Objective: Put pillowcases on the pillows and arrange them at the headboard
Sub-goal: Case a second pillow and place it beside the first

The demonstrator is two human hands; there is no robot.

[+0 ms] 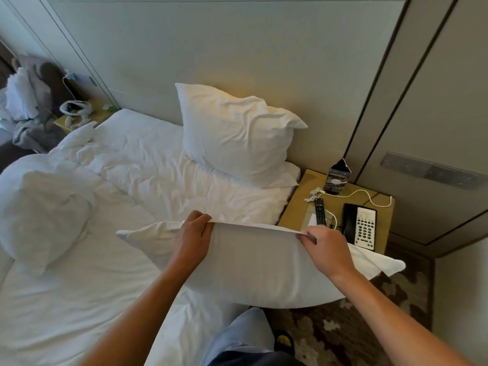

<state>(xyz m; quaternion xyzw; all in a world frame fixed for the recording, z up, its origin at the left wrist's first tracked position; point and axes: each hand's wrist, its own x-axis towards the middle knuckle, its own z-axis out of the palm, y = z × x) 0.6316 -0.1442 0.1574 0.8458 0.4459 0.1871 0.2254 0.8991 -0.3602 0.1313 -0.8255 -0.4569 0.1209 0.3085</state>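
I hold a white pillowcase (261, 270) stretched by its top edge over the near corner of the bed. My left hand (192, 239) pinches the edge's left end and my right hand (326, 248) pinches the right end. A white pillow (148, 237) lies on the bed just behind and left of the pillowcase, partly hidden by it. Another white pillow (235, 133) leans upright against the headboard (211, 48) at the bed's right side. A third pillow (45, 215) lies crumpled at the left.
A bedside table (298, 207) on the right holds a remote (320, 211), a phone (360, 225) and a white cable. Rumpled white bedding (163, 175) covers the mattress. A far nightstand with clutter (76, 112) stands at the left. Patterned carpet (356, 326) lies below.
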